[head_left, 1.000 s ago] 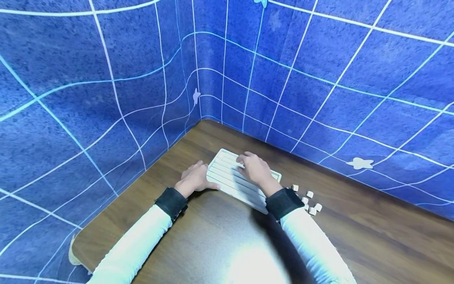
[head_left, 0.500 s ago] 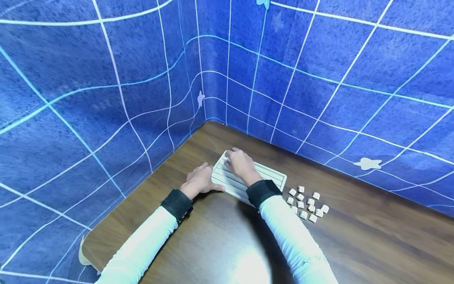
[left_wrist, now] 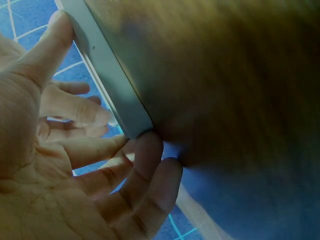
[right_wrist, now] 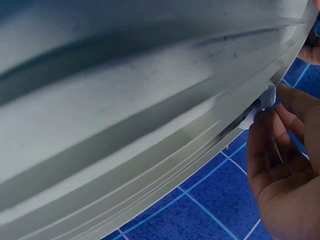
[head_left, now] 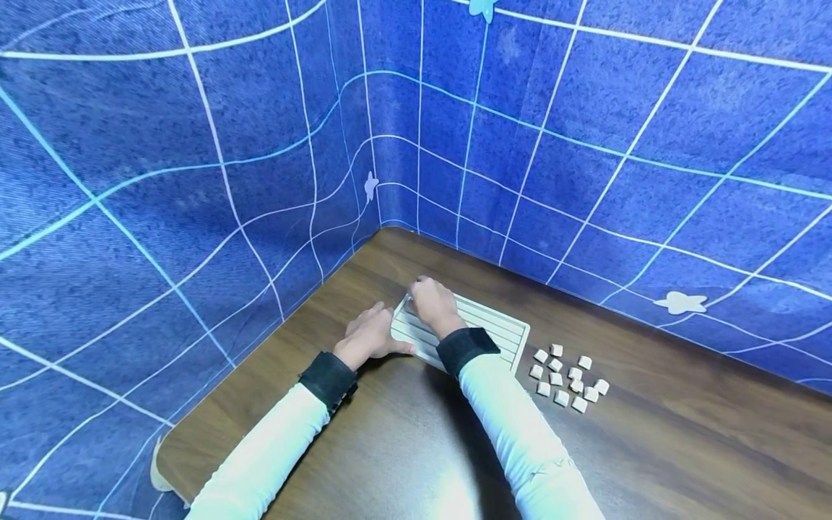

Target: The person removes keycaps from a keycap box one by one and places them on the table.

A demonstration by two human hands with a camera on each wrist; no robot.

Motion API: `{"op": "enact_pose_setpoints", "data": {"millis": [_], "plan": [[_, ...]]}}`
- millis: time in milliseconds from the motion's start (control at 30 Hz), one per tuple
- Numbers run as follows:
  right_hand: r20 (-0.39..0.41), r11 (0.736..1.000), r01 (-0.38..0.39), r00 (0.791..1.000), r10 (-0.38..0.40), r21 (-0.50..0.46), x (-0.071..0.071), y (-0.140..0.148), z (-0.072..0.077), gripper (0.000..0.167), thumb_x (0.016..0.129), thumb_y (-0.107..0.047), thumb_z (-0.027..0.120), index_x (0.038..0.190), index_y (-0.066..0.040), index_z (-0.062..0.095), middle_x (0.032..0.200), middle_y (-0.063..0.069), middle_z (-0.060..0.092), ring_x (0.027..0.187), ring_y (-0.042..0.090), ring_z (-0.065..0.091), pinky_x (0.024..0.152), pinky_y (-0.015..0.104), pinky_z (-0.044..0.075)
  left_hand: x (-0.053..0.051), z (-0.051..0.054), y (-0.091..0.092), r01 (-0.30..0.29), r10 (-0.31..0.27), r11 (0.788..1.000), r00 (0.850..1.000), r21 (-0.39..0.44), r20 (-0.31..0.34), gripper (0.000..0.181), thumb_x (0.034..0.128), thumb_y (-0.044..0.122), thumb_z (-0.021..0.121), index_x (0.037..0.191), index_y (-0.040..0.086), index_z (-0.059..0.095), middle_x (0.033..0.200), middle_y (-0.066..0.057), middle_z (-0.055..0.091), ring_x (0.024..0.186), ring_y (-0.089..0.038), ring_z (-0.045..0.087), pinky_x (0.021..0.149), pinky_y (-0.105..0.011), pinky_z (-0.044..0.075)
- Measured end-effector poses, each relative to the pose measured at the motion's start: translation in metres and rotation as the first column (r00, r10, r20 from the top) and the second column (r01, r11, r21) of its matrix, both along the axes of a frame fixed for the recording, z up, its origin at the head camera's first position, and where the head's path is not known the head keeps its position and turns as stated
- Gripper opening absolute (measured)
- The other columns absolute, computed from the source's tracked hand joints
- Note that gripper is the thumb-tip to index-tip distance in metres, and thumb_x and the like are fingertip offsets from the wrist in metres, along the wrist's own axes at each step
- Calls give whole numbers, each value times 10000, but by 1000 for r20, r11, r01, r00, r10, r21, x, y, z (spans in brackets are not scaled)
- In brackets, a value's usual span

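A white ribbed tray [head_left: 495, 323] lies on the wooden table in the head view, its parallel grooves facing up. My left hand [head_left: 370, 334] grips its left end, thumb along the near edge. The left wrist view shows thumb and fingers against the tray's plain side wall [left_wrist: 107, 70], around a corner. Over the far left corner is my right hand [head_left: 434, 305], knuckles up. Seen from the right wrist, it pinches a small white block [right_wrist: 269, 96] at the tray's rim, partly hidden by the fingers. Several small off-white blocks [head_left: 555, 378] lie loose right of the tray.
The brown wooden table [head_left: 364, 455] has a rounded corner at the lower left. Blue grid-patterned curtains [head_left: 585, 144] hang close along its left and far sides and meet behind the tray.
My right hand has moved left across the tray to its far left corner, uncovering more loose blocks. My left hand keeps its grip. The head view has shifted slightly.
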State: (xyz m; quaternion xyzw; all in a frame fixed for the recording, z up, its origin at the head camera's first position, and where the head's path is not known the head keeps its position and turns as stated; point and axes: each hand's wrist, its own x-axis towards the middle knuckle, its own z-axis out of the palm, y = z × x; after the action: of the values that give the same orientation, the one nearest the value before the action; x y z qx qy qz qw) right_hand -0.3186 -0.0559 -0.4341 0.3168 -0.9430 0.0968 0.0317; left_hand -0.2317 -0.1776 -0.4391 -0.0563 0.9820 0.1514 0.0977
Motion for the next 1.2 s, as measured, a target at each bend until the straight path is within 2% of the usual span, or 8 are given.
{"op": "enact_pose_setpoints", "data": {"millis": [133,333,633,800,1200], "plan": [[8,999,11,1000,-11,39,0,-4,-1,149,911,-229,690,1003,-123,742,1180,62,679,999,270,699,778,412,592,2,0,-1,-4,4,1000,1000,1,1,880,736,603,764,1374,44,527,1537,-199,391,1417,-372,379,1038,-575,428],[18,998,37,999,-38,56,0,-7,-3,162,925,-246,680,1006,-117,736,1090,47,695,956,264,710,755,411,595,4,-2,-3,-5,5,1000,1000,-11,-7,885,733,620,758,1365,42,537,1523,-197,409,1376,-374,431,1004,-570,456],[30,994,54,998,-57,96,-1,-7,-4,169,936,-233,653,1030,-111,724,1080,37,687,961,256,704,746,399,597,3,-2,-2,10,-10,1000,1000,10,-18,833,741,601,762,1328,45,562,1504,-175,450,1427,-347,375,1026,-577,442],[39,994,68,997,-72,90,0,-5,-2,174,929,-229,659,1040,-109,718,1098,34,690,955,264,705,733,412,595,1,-5,-2,8,-8,1000,1000,13,-13,890,731,614,765,1364,32,535,1521,-195,418,1417,-379,380,1022,-587,440],[31,996,74,997,-76,57,-1,-1,0,193,906,-256,693,1021,-102,719,1143,34,686,967,272,701,753,431,591,-1,0,0,12,-12,1000,1000,3,-3,843,729,620,764,1330,65,561,1523,-180,418,1396,-375,407,1013,-585,446]]}}
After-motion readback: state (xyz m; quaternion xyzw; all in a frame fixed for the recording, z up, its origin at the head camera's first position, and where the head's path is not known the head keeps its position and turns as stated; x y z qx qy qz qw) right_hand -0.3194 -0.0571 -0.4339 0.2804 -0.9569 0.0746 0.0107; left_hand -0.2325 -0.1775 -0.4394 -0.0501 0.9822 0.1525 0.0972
